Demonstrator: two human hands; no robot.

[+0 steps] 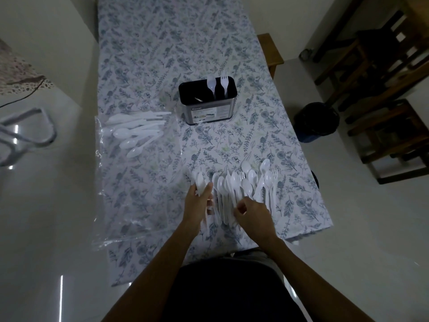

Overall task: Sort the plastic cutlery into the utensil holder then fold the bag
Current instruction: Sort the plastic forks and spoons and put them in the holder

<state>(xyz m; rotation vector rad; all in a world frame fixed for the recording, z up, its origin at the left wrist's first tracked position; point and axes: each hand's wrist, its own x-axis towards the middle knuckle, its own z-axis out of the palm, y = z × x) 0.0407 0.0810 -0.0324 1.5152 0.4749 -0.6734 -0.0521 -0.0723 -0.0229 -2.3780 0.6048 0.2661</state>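
A metal utensil holder [207,112] with a black inside stands mid-table, holding one white spoon [211,83] and one white fork [224,83]. A clear plastic bag [130,173] lies flat at the table's left edge with several white spoons [134,133] on its far end. A pile of white plastic cutlery [241,184] lies fanned out near the front edge. My left hand [197,203] grips a few white pieces at the pile's left side. My right hand [253,212] rests on the pile with its fingers pinched on cutlery handles.
The table [162,54] carries a leaf-patterned cloth and is long and narrow. A dark bin [316,122] stands on the floor to the right, with dark wooden chairs [380,94] beyond it. A grey metal frame [25,135] is at the left.
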